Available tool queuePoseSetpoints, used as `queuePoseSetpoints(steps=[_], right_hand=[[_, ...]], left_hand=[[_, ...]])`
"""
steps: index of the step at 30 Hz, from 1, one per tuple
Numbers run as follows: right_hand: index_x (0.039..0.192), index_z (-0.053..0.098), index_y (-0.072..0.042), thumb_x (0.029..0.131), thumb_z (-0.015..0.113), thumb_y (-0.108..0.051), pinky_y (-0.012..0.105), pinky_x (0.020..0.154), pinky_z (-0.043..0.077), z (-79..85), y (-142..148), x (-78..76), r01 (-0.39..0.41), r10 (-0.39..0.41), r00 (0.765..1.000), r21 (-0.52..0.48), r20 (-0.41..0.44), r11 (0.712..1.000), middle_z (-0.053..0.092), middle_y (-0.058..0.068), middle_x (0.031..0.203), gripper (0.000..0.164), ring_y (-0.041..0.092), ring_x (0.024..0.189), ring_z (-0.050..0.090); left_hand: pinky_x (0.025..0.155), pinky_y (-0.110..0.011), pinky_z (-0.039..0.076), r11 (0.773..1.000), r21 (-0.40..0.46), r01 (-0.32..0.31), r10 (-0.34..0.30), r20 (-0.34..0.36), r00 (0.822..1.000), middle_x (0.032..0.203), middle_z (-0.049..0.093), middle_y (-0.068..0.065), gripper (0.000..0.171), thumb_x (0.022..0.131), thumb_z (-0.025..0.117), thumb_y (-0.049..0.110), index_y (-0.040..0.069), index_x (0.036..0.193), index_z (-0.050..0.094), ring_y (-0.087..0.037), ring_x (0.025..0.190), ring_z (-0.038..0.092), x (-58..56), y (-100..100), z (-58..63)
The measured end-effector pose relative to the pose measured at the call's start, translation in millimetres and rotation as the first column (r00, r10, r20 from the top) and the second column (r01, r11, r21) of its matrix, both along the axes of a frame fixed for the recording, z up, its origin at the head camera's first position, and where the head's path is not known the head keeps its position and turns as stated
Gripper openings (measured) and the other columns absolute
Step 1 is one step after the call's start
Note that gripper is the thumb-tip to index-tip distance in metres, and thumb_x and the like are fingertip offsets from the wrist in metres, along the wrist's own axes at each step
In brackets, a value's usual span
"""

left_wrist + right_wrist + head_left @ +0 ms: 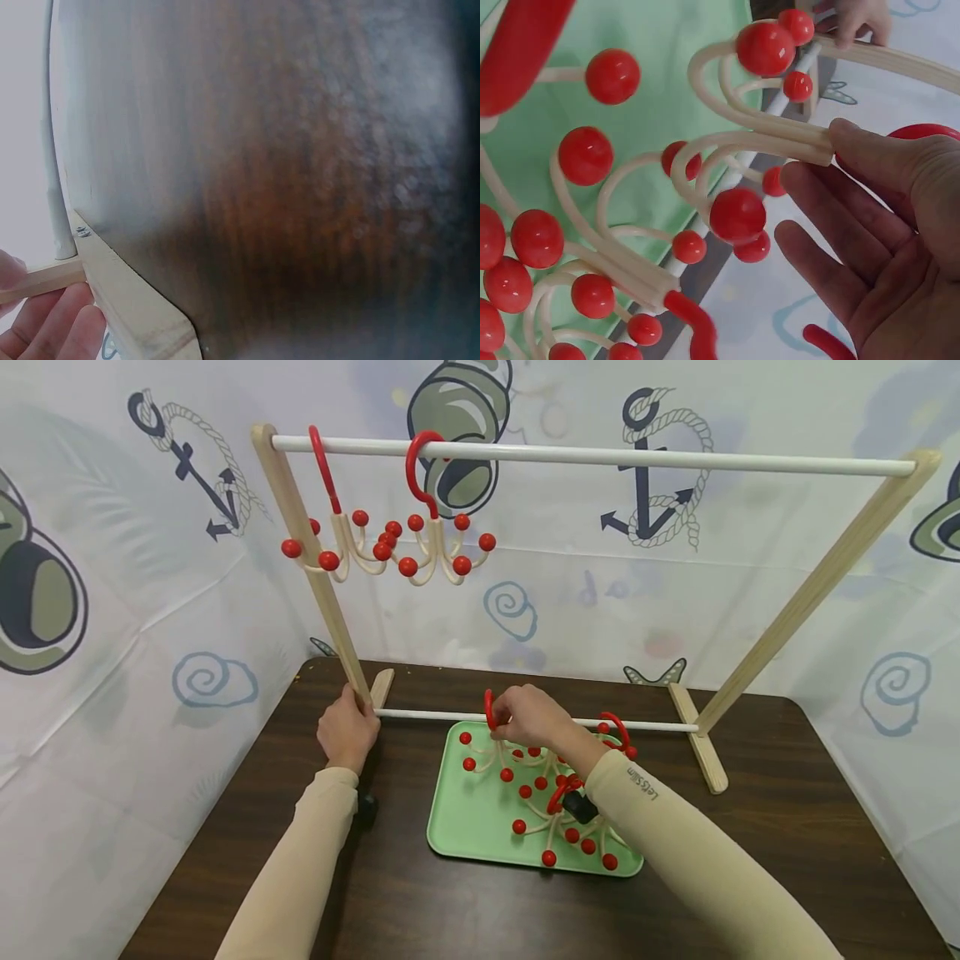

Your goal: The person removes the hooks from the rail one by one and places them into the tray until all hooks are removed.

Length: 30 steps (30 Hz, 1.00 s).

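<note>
My right hand (532,718) pinches a multi-arm hook hanger (791,142) between thumb and fingers at the top of its beige stem. Its curved beige arms end in red balls, and its red hook (489,708) rises beside the fingers. The hanger is over the back left of a green tray (457,818). My left hand (348,731) grips the lower end of the rack's left wooden post (330,602); thumb and fingers lie on opposite sides of it in the left wrist view.
Several similar hangers (551,831) lie on the tray's right half. Two more, a left one (342,539) and a right one (435,539), hang from the rack's white top rod (600,456). A lower rod (420,716) crosses behind the tray. Wooden feet (708,760) stand on the dark table (420,910).
</note>
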State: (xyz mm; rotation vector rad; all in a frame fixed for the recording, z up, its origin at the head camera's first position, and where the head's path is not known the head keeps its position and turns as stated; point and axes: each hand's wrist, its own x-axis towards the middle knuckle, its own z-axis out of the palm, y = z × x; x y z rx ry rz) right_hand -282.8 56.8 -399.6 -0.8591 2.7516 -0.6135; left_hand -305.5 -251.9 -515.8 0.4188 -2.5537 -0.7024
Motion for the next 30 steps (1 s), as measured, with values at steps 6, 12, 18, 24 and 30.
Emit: queuePoseSetpoints(steps=[6, 12, 18, 24, 30], right_hand=[[0.08, 0.073, -0.016, 0.087, 0.076, -0.019, 0.03, 0.069, 0.05, -1.1, 1, -1.9, 0.034, -0.034, 0.999, 0.001, -0.014, 0.999, 0.068, -0.007, 0.078, 0.007, 0.012, 0.072, 0.061], [0.08, 0.072, -0.016, 0.087, 0.075, -0.017, 0.031, 0.065, 0.05, 1.6, -1, -3.0, 0.087, -0.089, 0.995, -0.035, -0.036, 0.996, 0.066, -0.008, 0.073, 0.008, 0.013, 0.067, 0.06], [0.075, 0.07, -0.016, 0.087, 0.073, -0.015, 0.028, 0.063, 0.046, -6.9, -4, -5.1, 0.079, -0.077, 0.995, 0.026, -0.067, 0.997, 0.062, -0.006, 0.068, 0.012, 0.014, 0.064, 0.056], [0.074, 0.069, -0.016, 0.086, 0.075, -0.016, 0.029, 0.064, 0.048, -15.1, -4, -8.1, 0.084, -0.077, 0.994, 0.09, -0.077, 0.992, 0.062, -0.007, 0.066, 0.013, 0.013, 0.063, 0.057], [0.068, 0.066, -0.014, 0.087, 0.073, -0.015, 0.029, 0.06, 0.045, -20.8, -3, -9.6, 0.087, -0.082, 0.995, 0.112, -0.052, 0.99, 0.059, -0.003, 0.059, 0.02, 0.015, 0.059, 0.055]], left_hand=[[0.064, -0.058, 0.047, 1.0, -0.001, -0.001, 0.001, -0.012, 1.0, 0.089, 0.069, -0.019, 0.022, 0.092, 0.062, 0.019, 0.005, 0.108, 0.059, -0.045, 0.077, 0.065, -0.1, 1, 0.4], [0.065, -0.06, 0.047, 1.0, -0.003, 0.007, -0.007, -0.029, 1.0, 0.09, 0.069, -0.02, 0.023, 0.092, 0.062, 0.018, 0.004, 0.109, 0.059, -0.046, 0.079, 0.065, -0.2, 2, 1.2], [0.065, -0.06, 0.047, 1.0, -0.004, -0.006, 0.006, -0.024, 1.0, 0.09, 0.069, -0.019, 0.022, 0.091, 0.062, 0.019, 0.005, 0.108, 0.059, -0.047, 0.079, 0.065, -0.8, 0, -1.8], [0.066, -0.059, 0.047, 1.0, 0.001, -0.011, 0.011, -0.026, 1.0, 0.09, 0.069, -0.019, 0.022, 0.091, 0.062, 0.019, 0.006, 0.108, 0.059, -0.046, 0.08, 0.065, -0.4, 1, -0.9], [0.066, -0.059, 0.047, 1.0, 0.001, -0.009, 0.009, -0.027, 1.0, 0.09, 0.069, -0.019, 0.023, 0.091, 0.062, 0.019, 0.005, 0.109, 0.059, -0.046, 0.08, 0.065, -0.6, 1, -0.9]])
